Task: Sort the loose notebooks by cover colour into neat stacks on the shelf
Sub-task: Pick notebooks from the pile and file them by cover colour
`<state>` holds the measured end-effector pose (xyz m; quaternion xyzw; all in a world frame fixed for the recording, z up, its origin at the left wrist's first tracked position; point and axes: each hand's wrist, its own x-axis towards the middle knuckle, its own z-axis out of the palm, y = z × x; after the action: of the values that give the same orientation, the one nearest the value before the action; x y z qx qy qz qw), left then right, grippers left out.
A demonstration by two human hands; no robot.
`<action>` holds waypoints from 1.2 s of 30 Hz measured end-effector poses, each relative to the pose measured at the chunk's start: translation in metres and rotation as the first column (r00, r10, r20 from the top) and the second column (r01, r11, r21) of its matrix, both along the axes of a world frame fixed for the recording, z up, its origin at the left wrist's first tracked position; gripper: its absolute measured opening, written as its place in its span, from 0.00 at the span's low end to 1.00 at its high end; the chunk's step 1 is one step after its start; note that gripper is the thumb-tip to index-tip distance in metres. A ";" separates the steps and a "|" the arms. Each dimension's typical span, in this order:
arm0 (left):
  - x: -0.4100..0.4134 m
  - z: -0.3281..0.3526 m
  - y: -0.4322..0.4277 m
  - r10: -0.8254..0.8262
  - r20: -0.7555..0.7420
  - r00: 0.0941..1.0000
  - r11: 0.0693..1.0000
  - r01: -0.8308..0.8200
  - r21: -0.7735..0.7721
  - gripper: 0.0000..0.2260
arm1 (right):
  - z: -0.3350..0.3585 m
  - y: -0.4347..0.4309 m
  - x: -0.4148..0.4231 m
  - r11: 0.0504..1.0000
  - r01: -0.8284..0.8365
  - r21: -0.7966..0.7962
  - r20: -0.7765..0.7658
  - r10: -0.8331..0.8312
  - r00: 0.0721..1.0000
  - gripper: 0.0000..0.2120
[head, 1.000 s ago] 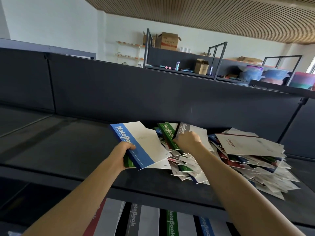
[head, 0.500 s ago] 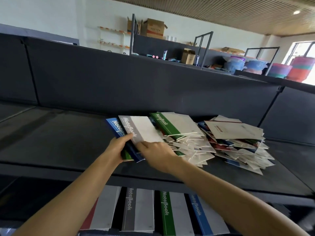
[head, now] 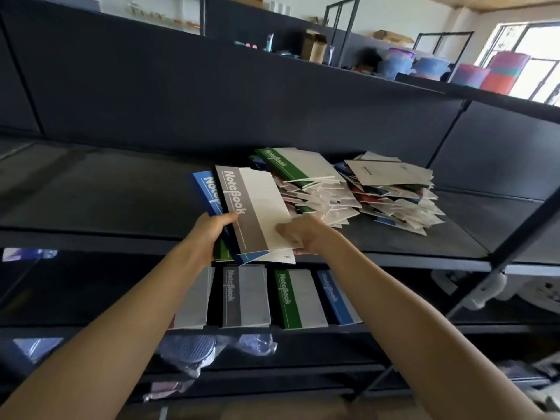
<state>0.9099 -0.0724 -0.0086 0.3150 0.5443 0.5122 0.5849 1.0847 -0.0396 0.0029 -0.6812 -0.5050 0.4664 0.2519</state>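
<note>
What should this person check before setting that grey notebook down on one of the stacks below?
1. Grip on the grey notebook: ok; the left hand and right hand both hold it.
2. Cover colour visible: ok; its grey band faces up.
3. Matching stack: ok; a grey stack sits on the lower shelf, beside the green stack.
4. One colour in hand: not ok; a blue notebook and a green notebook lie beneath the grey one.
5. Room above the grey stack: cannot tell; the upper shelf hides its far end.
6. Loose pile finished: not ok; many notebooks remain.
</note>
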 end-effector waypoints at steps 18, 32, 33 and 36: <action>0.121 -0.109 -0.202 -0.106 -0.407 0.907 0.992 0.124 0.019 0.16 | -0.132 -0.212 0.118 0.983 0.180 -0.035 -0.022 -0.181 0.983 0.17; 0.113 -0.225 -0.269 -0.205 -0.411 0.888 0.962 0.106 -0.252 0.15 | -0.248 -0.279 0.120 0.935 0.155 -0.318 0.091 -0.133 0.987 0.14; 0.107 -0.229 -0.268 -0.211 -0.406 0.889 0.959 0.108 -0.263 0.15 | -0.253 -0.276 0.115 0.933 0.155 -0.326 0.089 -0.133 0.987 0.14; 0.087 -0.239 -0.255 -0.214 -0.396 0.893 0.953 0.102 -0.285 0.16 | -0.262 -0.261 0.095 0.926 0.148 -0.348 0.091 -0.124 0.988 0.12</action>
<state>0.9971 -0.3273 -0.2480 0.3834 0.6920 0.3074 0.5288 1.1793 -0.3008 -0.2591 -0.7641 -0.3727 0.5076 0.1400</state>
